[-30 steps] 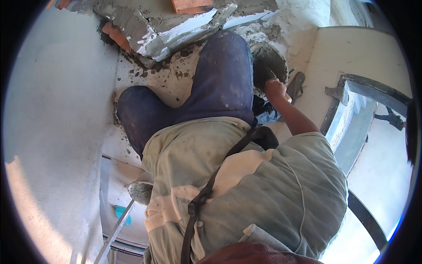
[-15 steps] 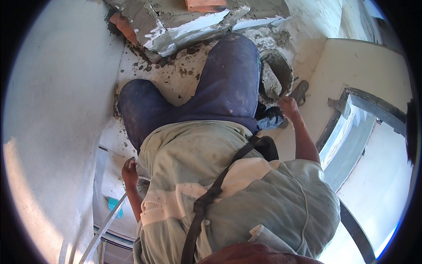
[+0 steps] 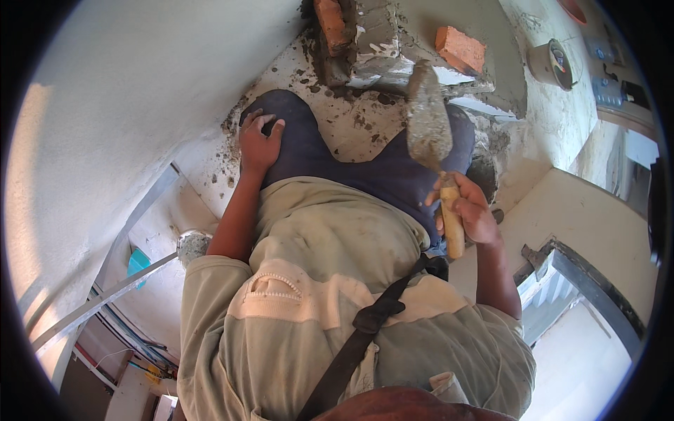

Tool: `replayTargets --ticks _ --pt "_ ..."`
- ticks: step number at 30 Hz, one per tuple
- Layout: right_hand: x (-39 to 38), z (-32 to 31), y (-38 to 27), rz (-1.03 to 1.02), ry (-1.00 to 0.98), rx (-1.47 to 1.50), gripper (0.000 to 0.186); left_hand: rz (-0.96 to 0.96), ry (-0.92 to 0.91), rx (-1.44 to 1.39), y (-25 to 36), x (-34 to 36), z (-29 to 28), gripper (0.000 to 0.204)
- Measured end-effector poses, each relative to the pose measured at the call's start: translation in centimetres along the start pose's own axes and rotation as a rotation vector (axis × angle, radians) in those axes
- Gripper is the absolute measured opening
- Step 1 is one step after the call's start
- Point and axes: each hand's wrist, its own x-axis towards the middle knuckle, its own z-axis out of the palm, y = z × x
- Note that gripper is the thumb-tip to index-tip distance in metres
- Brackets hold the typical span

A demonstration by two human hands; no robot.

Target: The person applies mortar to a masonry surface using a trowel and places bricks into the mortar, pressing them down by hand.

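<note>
My right hand (image 3: pixel 472 209) is closed round the wooden handle of a trowel (image 3: pixel 430 121). The trowel's blade is coated with grey wet mortar and points away from me, raised over my right thigh. My left hand (image 3: pixel 260 144) rests on my left knee with its fingers loosely apart and nothing in it. Beyond my knees stands a low block structure (image 3: pixel 375 43) smeared with mortar. A loose orange brick (image 3: pixel 461 49) lies on its top, and another reddish brick (image 3: pixel 331 27) sits at its left end against the wall. The mortar bucket (image 3: pixel 483 175) is mostly hidden beside my right leg.
A pale wall (image 3: pixel 161 91) rises close on my left. Mortar droppings dot the floor (image 3: pixel 330 123) between my knees. Another bucket (image 3: pixel 550 64) stands at the far right. A long metal straightedge (image 3: pixel 105 300) slants at the lower left; a dark-framed opening (image 3: pixel 597 281) is at the right.
My right hand has lifted the trowel, loaded with mortar, up from the bucket and over my thigh. My left hand has come forward from my side onto my knee. The view has shifted.
</note>
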Motion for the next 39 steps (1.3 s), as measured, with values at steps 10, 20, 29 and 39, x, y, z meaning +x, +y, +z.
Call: replayTargets --ticks 10,20,29,39 --pt "20.3 18.1 2.2 0.135 0.111 0.766 0.021 -0.094 0.025 -0.046 -2.7 1.1 -0.2 0.023" --pt "33.7 27.0 -3.9 -0.158 0.302 1.253 0.039 -0.203 -0.035 -0.051 -2.6 1.2 -0.2 0.03" --pt "31.4 27.6 -14.0 -0.1 0.384 1.249 0.08 -0.161 -0.047 -0.078 -4.2 1.1 0.9 0.032" --pt "21.6 27.3 -10.4 -0.379 -0.146 0.787 0.043 0.215 0.042 -0.079 -4.2 1.3 0.1 0.041"
